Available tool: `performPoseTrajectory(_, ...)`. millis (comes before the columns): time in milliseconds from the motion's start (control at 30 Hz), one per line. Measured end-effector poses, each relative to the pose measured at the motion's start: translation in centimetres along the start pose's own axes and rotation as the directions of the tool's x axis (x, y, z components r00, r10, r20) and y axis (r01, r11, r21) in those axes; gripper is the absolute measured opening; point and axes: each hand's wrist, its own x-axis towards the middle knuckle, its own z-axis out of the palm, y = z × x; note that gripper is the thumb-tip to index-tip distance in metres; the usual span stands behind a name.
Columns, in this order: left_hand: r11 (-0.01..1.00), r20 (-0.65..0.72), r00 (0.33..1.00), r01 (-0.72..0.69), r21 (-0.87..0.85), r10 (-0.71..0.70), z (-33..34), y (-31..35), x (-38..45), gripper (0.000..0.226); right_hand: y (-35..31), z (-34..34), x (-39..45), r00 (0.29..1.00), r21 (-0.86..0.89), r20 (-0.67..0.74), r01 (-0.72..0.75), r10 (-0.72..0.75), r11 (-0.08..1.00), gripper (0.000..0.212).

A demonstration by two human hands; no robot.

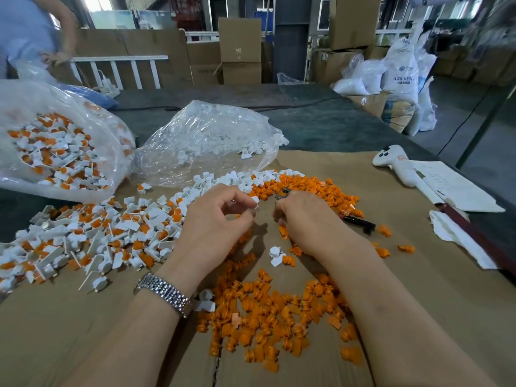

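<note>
My left hand (220, 219), with a metal watch on its wrist, pinches a small white plastic part (254, 199) between thumb and fingertips above the cardboard. My right hand (304, 219) is curled round a small metal tool (282, 193) whose tip points toward that white part. Loose orange plugs (268, 317) lie heaped under and in front of both hands. More orange plugs (315, 188) lie behind the right hand. A pile of assembled white-and-orange pieces (92, 238) spreads out to the left.
A clear bag of assembled pieces (55, 152) sits far left, a clear bag of white parts (206, 135) behind the hands. A white controller (396, 166), papers (452, 188) and a black pen (360, 222) lie right. Another person (25, 32) stands at back left.
</note>
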Motion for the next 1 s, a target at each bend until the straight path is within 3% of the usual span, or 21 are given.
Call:
performPoseTrajectory(300, 0.997, -0.005, 1.0, 0.028, -0.066, -0.028, 0.2, 0.1, -0.2, 0.017, 0.0, -0.6, -0.4, 1.0, 0.016, -0.018, 0.002, -0.001, 1.0, 0.02)
performPoseTrajectory(367, 0.996, -0.008, 0.999, 0.042, -0.083, -0.043, 0.2, 0.0, -0.2, 0.016, 0.1, -1.2, -0.5, 0.993, 0.172, -0.113, -0.026, 0.046, 0.985, 0.012)
performPoseTrajectory(433, 0.991, -0.012, 0.998, 0.067, -0.114, -0.069, 0.2, -0.1, -0.2, 0.014, 0.1, -2.1, -0.7, 0.965, 0.5, -0.215, -0.026, 0.153, 0.865, 0.005)
performPoseTrajectory(500, 0.987, -0.028, 0.996, 0.082, -0.135, -0.087, 0.2, -0.2, -0.3, 0.013, -0.3, -2.9, -1.1, 0.957, 0.785, -0.195, 0.022, 0.213, 0.62, 0.007)
performPoseTrajectory(567, 0.984, -0.042, 0.995, 0.083, -0.155, -0.09, 0.1, -0.2, -0.3, 0.013, -0.7, -3.2, -1.4, 0.97, 0.896, -0.146, 0.047, 0.194, 0.441, 0.009)
performPoseTrajectory(600, 0.983, -0.041, 0.995, 0.082, -0.163, -0.09, 0.1, -0.3, -0.3, 0.014, -0.9, -3.1, -1.5, 0.974, 0.908, -0.136, 0.051, 0.179, 0.415, 0.009)
performPoseTrajectory(867, 0.977, -0.031, 0.996, 0.078, -0.198, -0.086, -0.2, -0.2, -0.4, 0.015, -1.6, -2.6, -1.3, 0.974, 0.804, -0.182, 0.068, 0.135, 0.591, 0.008)
performPoseTrajectory(1000, 0.987, -0.035, 0.998, 0.052, -0.153, -0.058, -0.3, -0.3, -0.4, 0.018, -1.8, -2.6, -1.3, 0.977, 0.778, -0.182, 0.077, 0.107, 0.624, 0.008)
